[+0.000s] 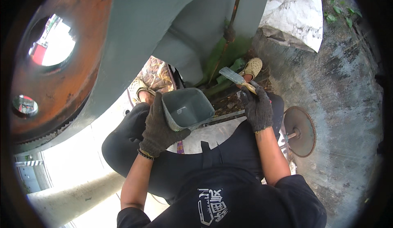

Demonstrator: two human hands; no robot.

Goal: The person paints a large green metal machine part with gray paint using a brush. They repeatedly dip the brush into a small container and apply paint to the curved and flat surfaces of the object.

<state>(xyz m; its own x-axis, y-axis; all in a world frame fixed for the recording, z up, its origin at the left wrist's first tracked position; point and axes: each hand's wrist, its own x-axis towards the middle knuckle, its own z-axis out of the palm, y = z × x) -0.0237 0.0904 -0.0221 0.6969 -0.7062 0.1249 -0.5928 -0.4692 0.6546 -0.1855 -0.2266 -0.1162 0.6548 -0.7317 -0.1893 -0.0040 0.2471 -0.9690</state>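
So the person's sitting with knees spread, and the tub [188, 107] is right there between them. Looks like brushwork caught between a dip and a stroke. The gloved left hand [156, 126] has the tub's near-left wall pinched, thumb along the front side, fingers wrapped round the left. The gloved right hand [258, 108], off to the tub's right, has thumb and fingers clamped on the handle of the flat brush [233, 76], bristles aimed up and left, apart from both tub and metal. How much is in the tub, or how wet the bristles are, can't really be told.

From here a stroke would probably call for reaching past the tub to the grey metalwork [133, 17] above it; a dip would want the tub kept steady.

As for the surroundings: big rusty disc [88, 62] with holes up-left of the tub, mottled grey slab [342, 101] way off to its right, crumpled white sheet [294, 13] up-right, leafy debris just beyond the tub. Seems like outdoors, pretty cramped.
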